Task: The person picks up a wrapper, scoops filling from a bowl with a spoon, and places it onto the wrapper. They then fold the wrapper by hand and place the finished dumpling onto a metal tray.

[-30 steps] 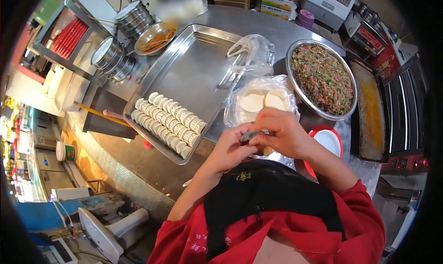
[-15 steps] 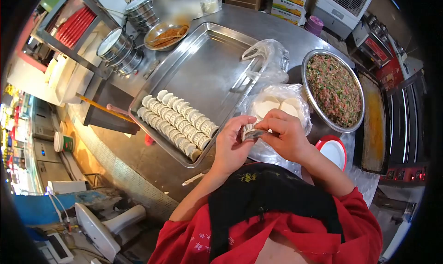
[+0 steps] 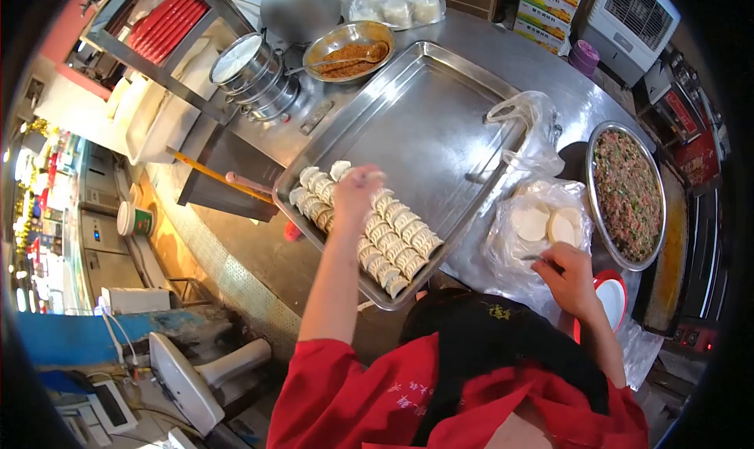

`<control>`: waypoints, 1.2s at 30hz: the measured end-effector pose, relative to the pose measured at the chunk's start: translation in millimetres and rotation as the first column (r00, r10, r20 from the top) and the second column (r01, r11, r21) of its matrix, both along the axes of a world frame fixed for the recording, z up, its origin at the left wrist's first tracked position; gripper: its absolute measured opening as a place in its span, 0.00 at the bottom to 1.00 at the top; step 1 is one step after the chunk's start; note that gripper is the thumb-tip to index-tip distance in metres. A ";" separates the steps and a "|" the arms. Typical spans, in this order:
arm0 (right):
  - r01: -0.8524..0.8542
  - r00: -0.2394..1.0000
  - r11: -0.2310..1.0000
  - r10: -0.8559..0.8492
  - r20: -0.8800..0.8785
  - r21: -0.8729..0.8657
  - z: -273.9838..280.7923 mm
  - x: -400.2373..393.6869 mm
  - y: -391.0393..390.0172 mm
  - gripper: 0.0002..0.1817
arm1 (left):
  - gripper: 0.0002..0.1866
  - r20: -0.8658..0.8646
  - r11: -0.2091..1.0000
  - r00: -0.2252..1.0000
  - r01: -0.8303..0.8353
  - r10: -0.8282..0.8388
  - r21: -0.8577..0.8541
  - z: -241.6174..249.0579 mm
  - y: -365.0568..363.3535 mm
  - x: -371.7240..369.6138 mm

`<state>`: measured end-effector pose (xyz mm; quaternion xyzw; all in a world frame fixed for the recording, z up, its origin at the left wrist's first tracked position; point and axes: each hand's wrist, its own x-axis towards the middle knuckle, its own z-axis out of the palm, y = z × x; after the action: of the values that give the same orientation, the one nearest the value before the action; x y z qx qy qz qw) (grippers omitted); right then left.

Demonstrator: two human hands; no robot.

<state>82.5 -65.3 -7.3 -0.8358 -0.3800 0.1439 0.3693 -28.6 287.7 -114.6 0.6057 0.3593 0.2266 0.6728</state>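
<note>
My left hand (image 3: 360,188) reaches over the rows of pleated dumplings (image 3: 408,229) in a large metal tray (image 3: 471,87). Its fingers are blurred, and whether they hold a dumpling cannot be made out. Beside a plastic bag (image 3: 503,249) of round dough wrappers (image 3: 531,223), my right hand (image 3: 572,276) is closed around a small metal spatula (image 3: 531,258); only its thin tip shows. To the right of the wrappers stands a metal bowl (image 3: 662,213) of minced meat filling with green bits (image 3: 624,190).
A crumpled clear bag (image 3: 534,123) hangs over the tray's right edge. Behind the tray are a bowl of reddish-brown seasoning (image 3: 342,60) with a spoon and stacked metal pots (image 3: 255,80). A red-rimmed white dish (image 3: 611,301) sits by my right forearm.
My hands have parted from around a dumpling. The left has moved out over the tray's dumplings; the right has moved beside the wrappers with the spatula. The view has shifted left.
</note>
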 end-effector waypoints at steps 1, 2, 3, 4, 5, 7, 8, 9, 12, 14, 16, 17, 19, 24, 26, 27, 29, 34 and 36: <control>0.038 0.999 0.999 -0.038 -0.012 -0.031 -3.5 0.0 -4.1 0.07 | 0.14 -0.053 0.986 0.997 -0.041 0.050 0.159 -15.9 36.7 -1.9; 0.038 0.999 0.999 -0.039 -0.013 -0.031 -6.3 0.4 -7.9 0.07 | 0.13 -0.099 0.946 0.989 -0.070 0.107 0.316 -34.5 72.4 -4.3; 0.079 0.996 0.995 -0.081 -0.032 -0.065 -8.2 0.8 -11.6 0.07 | 0.13 -0.153 0.920 0.979 -0.065 0.133 0.388 -46.0 102.4 -4.9; 0.120 0.991 0.988 -0.125 -0.048 -0.099 -8.7 0.6 -11.9 0.07 | 0.12 -0.204 0.888 0.966 -0.052 0.161 0.457 -59.1 127.0 -4.6; 0.162 0.982 0.983 -0.169 -0.079 -0.089 -6.4 -0.4 -9.4 0.08 | 0.12 -0.207 0.890 0.966 -0.047 0.156 0.453 -59.4 138.0 -2.8; 0.184 0.979 0.979 -0.191 -0.077 -0.091 -7.2 0.8 -7.0 0.08 | 0.11 -0.354 0.611 0.919 0.181 0.176 0.771 -58.4 148.6 1.3; 0.202 0.975 0.975 -0.209 -0.073 -0.087 -7.6 1.3 -6.2 0.08 | 0.11 -0.360 0.614 0.918 0.188 0.168 0.767 -53.0 145.4 3.6; 0.208 0.974 0.974 -0.215 -0.077 -0.093 -7.2 2.1 -4.6 0.08 | 0.11 -0.413 0.581 0.896 0.252 0.162 0.774 -43.5 138.3 5.7; 0.205 0.976 0.976 -0.209 -0.068 -0.069 -6.4 3.8 -1.7 0.09 | 0.12 -0.490 0.540 0.858 0.342 0.154 0.769 -45.6 133.5 4.7; 0.208 0.974 0.976 -0.212 -0.079 -0.066 -7.6 4.7 -0.6 0.09 | 0.12 -0.512 0.531 0.845 0.365 0.157 0.765 -46.8 133.4 3.6; 0.212 0.973 0.975 -0.217 -0.079 -0.072 -7.4 6.2 0.4 0.09 | 0.13 -0.541 0.527 0.831 0.404 0.131 0.748 -44.4 130.9 2.8; 0.214 0.973 0.974 -0.220 -0.075 -0.077 -7.2 7.0 0.6 0.10 | 0.13 -0.544 0.526 0.829 0.410 0.125 0.745 -46.5 130.9 1.7; 0.212 0.975 0.974 -0.217 -0.053 -0.076 -7.6 9.4 -0.1 0.10 | 0.14 -0.534 0.448 0.842 0.451 0.072 0.772 -49.9 132.8 -1.7; 0.383 0.924 0.919 -0.383 0.018 -0.091 -7.8 29.2 -12.1 0.14 | 0.19 -0.720 0.300 0.694 0.688 -0.007 0.661 -42.4 140.5 -0.6; 0.470 0.881 0.881 -0.472 -0.036 -0.048 -10.3 37.8 -16.0 0.12 | 0.20 -0.678 0.467 0.733 0.620 -0.058 0.630 -56.5 150.7 -1.9; 0.485 0.874 0.874 -0.486 -0.019 -0.044 -13.0 41.4 -16.9 0.11 | 0.20 -0.667 0.479 0.742 0.610 -0.066 0.631 -59.9 154.4 -4.7; 0.471 0.882 0.879 -0.471 -0.027 0.076 -32.5 46.4 -22.1 0.08 | 0.20 -0.646 0.482 0.759 0.597 -0.080 0.641 -56.1 144.7 -1.0; 0.421 0.907 0.906 -0.419 0.037 -0.051 -48.6 43.7 -32.0 0.08 | 0.18 -0.553 0.361 0.832 0.507 0.033 0.783 -25.8 115.9 -2.1; 0.408 0.911 0.909 -0.401 0.094 -0.082 -56.2 43.3 -35.1 0.08 | 0.18 -0.564 0.357 0.826 0.525 0.007 0.773 -12.7 96.3 -1.0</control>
<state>125.8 -100.4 -63.6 -0.9185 -0.2045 0.0516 0.3346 -29.6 384.0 -127.3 0.9561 0.2247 0.1139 0.1499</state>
